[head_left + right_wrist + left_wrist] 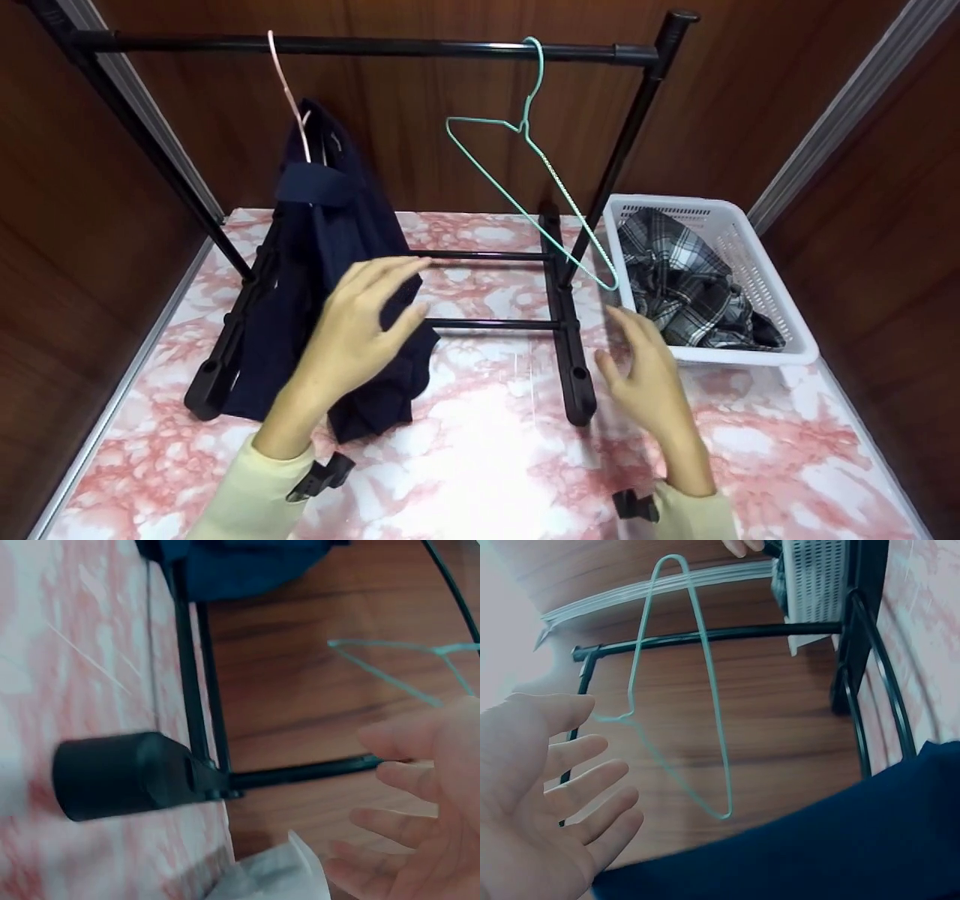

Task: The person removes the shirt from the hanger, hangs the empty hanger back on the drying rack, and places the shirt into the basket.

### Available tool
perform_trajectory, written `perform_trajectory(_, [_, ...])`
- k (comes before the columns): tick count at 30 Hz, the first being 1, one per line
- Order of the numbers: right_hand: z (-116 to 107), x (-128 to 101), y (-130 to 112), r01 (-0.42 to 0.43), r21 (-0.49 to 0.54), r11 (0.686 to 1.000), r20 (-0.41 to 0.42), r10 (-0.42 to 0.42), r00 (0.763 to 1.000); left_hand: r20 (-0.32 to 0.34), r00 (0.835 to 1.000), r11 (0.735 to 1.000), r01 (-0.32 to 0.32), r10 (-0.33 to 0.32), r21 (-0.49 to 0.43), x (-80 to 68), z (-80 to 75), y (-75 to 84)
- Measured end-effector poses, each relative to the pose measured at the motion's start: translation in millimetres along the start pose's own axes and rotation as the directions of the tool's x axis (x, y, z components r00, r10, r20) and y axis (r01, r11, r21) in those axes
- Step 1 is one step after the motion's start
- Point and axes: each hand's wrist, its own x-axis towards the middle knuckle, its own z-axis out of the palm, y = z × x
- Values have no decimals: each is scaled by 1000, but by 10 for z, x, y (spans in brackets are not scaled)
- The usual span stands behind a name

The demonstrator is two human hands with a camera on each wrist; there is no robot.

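Note:
Navy trousers (352, 225) hang folded over a pink hanger (289, 97) on the left of the rack's black top bar (412, 47). In front of the trousers my left hand (358, 322) hovers with relaxed, spread fingers, holding nothing. A bare mint-green hanger (559, 180) dangles from the bar's right side; the left wrist view shows the same green hanger (712, 690) beyond the left hand's fingers. My right hand (645, 367), also holding nothing, is between the rack's right foot (574, 352) and the white basket (799, 330). A plaid cloth garment (682, 285) lies crumpled inside the basket.
The black rack stands on a pink-and-white marbled surface (480, 465), with lower crossbars (495, 325) near the surface. Brown wood-look panels (420, 135) enclose the back and both sides. The basket is close against the rack's right post (626, 142).

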Motion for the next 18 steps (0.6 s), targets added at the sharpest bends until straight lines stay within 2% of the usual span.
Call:
perform_trajectory(4, [73,-25,-126,24,-17,1000,-31,-25,999,-52,998,1000,17,-17,-5,7,-146,-25])
perform_trajectory(12, [231,3,-356,53,22,998,75,-54,996,-188,982,999,34,-33,3,-14,-440,-197])
perform_trajectory(18, [354,81,-608,115,82,990,136,-126,983,-220,973,998,69,-66,7,-33,-631,-344])
